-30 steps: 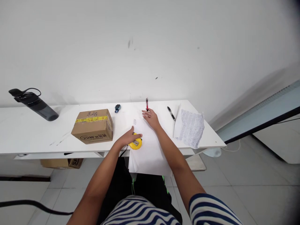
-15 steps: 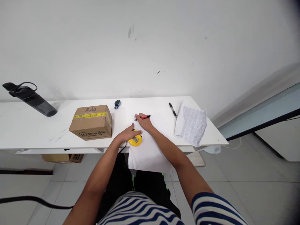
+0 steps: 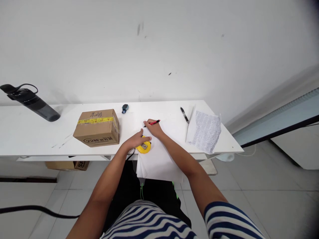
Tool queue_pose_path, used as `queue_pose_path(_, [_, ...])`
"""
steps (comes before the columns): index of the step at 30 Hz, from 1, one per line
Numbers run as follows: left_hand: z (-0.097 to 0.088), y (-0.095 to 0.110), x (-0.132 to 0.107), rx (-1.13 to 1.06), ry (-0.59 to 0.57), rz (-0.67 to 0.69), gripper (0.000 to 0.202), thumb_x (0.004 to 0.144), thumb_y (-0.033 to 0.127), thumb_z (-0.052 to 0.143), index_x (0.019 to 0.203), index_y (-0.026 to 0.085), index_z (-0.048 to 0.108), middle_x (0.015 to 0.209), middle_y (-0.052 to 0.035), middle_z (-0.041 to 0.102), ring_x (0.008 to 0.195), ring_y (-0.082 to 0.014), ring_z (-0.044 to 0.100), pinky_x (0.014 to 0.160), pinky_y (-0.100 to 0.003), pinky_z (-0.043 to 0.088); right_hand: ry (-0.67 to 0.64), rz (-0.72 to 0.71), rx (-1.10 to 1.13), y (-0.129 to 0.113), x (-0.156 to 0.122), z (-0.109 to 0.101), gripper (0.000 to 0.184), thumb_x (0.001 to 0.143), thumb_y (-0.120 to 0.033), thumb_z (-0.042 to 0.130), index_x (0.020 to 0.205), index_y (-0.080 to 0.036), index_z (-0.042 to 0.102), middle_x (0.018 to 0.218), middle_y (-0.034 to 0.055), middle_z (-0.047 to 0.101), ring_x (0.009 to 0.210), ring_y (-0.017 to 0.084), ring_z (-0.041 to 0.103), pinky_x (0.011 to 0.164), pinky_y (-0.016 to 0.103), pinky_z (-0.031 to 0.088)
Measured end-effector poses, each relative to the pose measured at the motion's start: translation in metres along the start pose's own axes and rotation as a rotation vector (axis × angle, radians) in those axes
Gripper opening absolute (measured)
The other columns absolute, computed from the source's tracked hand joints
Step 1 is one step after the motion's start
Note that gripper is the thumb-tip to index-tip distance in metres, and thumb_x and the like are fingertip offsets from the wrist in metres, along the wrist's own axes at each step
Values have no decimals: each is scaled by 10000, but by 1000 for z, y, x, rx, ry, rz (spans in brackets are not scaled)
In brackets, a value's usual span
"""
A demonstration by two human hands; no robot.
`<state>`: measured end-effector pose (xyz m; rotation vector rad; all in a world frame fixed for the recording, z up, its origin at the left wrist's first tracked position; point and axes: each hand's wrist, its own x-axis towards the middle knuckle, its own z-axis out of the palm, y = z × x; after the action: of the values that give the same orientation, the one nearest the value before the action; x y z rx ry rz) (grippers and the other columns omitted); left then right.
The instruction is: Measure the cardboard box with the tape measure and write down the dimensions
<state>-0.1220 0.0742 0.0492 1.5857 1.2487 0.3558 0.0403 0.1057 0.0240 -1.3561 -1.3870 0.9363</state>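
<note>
My left hand [image 3: 134, 140] is closed on a yellow tape measure [image 3: 144, 147], its thumb lying across the case. The tape measure rests on white sheets of paper [image 3: 159, 162], which hang over the table's front edge. My right hand [image 3: 154, 128] grips a red and black pen [image 3: 155, 122] just beyond the left hand. The pen slants down to the left, with its tip at the paper close to my left fingertips. Whether the tip touches the paper is too small to tell.
On the white table [image 3: 62, 132] stand a taped cardboard box [image 3: 97, 129] and a dark bottle [image 3: 37, 104]. A watch-like blue-black object [image 3: 125, 108] lies behind. To the right are a black pen [image 3: 184, 115] and a handwritten sheet [image 3: 206, 131]. Another carton [image 3: 62, 165] sits below.
The camera view has shifted slightly. Both hands keep their grips, and the red pen's angle differs only a little.
</note>
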Motion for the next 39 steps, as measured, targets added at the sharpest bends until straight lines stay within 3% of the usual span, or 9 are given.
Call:
queue_pose_path(4, [0, -1, 0, 0, -12, -22, 1019, 668, 577, 718, 1504, 130, 342, 1585, -161, 286, 1323, -357, 488, 1056, -370, 406, 22, 10, -9, 0, -1, 0, 352, 797, -469, 551, 573, -222, 438, 562, -41, 453, 587, 128, 424, 576, 272, 363])
queue_pose_path(8, [-1, -2, 1, 22, 13, 8, 1009, 664, 571, 728, 1495, 127, 365, 1591, -147, 268, 1388, -364, 407, 1064, -359, 397, 34, 5, -8, 2, 0, -1, 360, 804, -457, 548, 565, -225, 411, 545, -46, 426, 569, 125, 410, 565, 273, 347])
queue_pose_path(13, [-1, -2, 1, 38, -12, 2, 1045, 687, 593, 705, 1521, 106, 306, 1591, -158, 258, 1389, -366, 404, 1058, -369, 405, 21, 10, -6, 3, 1, -1, 353, 806, -461, 549, 578, -223, 421, 556, -40, 442, 573, 128, 419, 559, 272, 342])
queue_pose_path(23, [-1, -1, 1, 36, -8, 14, 1024, 710, 575, 700, 1519, 90, 302, 1598, -156, 223, 1455, -351, 293, 1148, -376, 298, 25, -5, -3, 5, 1, -1, 356, 800, -440, 551, 568, -225, 385, 560, -44, 402, 574, 126, 395, 564, 270, 331])
queue_pose_path(34, [-1, -5, 3, 46, -29, 7, 1031, 730, 567, 678, 1535, 89, 248, 1607, -146, 202, 1455, -340, 296, 1145, -376, 300, 87, -13, -26, 8, 1, 0, 363, 802, -440, 533, 569, -225, 357, 560, -57, 355, 575, 117, 371, 567, 258, 320])
queue_pose_path(39, [0, -1, 0, 33, -32, -2, 998, 730, 536, 683, 1526, 93, 276, 1608, -149, 189, 1467, -323, 275, 1158, -377, 280, 47, -16, -27, 8, 1, 0, 364, 804, -458, 531, 577, -226, 366, 564, -58, 365, 574, 117, 369, 561, 258, 321])
